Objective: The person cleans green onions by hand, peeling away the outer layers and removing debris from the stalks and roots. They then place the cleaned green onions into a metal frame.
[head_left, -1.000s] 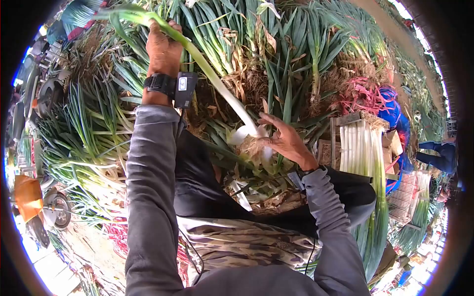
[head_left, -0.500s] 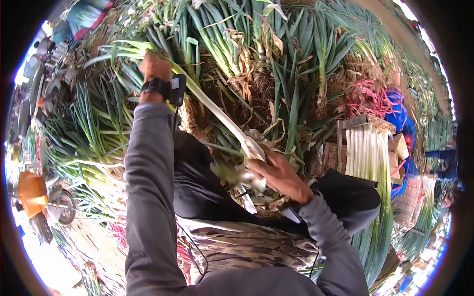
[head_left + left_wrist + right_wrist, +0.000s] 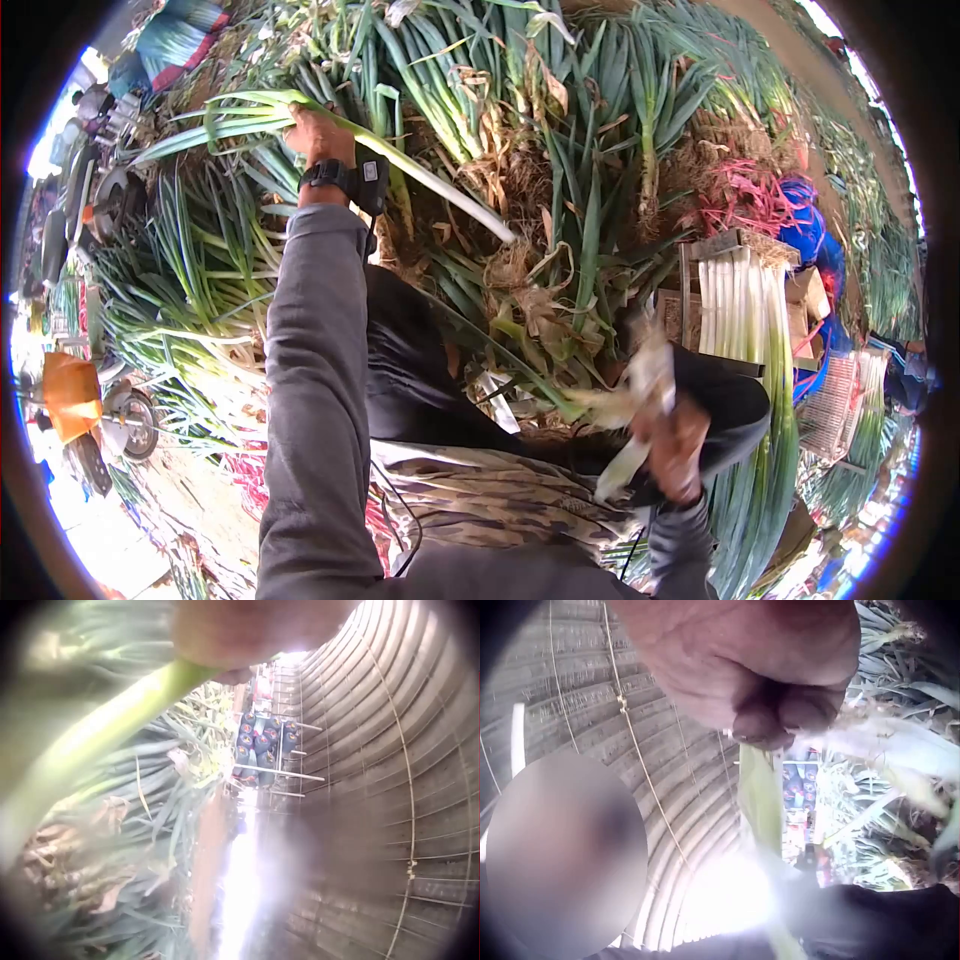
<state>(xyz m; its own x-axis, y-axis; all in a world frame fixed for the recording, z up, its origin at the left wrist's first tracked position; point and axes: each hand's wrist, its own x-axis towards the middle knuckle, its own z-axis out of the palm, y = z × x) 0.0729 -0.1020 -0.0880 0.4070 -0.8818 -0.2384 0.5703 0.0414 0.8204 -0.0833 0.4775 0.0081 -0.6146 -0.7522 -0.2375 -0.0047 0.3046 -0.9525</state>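
Note:
My left hand (image 3: 322, 135) grips a leek (image 3: 430, 180) near its green leaves. Its white shank slants down to the right and ends in a smooth tip over the peelings. From the left wrist, the leek stem (image 3: 112, 712) runs out below my fingers. Down by my right knee, my right hand (image 3: 678, 450) clutches stripped outer leaves (image 3: 650, 375), pale and papery, blurred by motion. In the right wrist view my curled fingertips (image 3: 757, 727) pinch one pale green leaf strip (image 3: 761, 795). A heap of peelings (image 3: 540, 310) lies between the hands.
Uncleaned leeks with roots (image 3: 500, 110) lie along the far side, and more leeks (image 3: 200, 240) are piled at left. At right, a wooden rack (image 3: 735, 240) holds a row of cleaned leeks (image 3: 740, 300). Red ties (image 3: 745, 195) lie behind it.
My right hand went to the leek's lower end, then pulled back toward my right knee with stripped leaves. The leek's end now shows bare white. My left hand keeps its hold.

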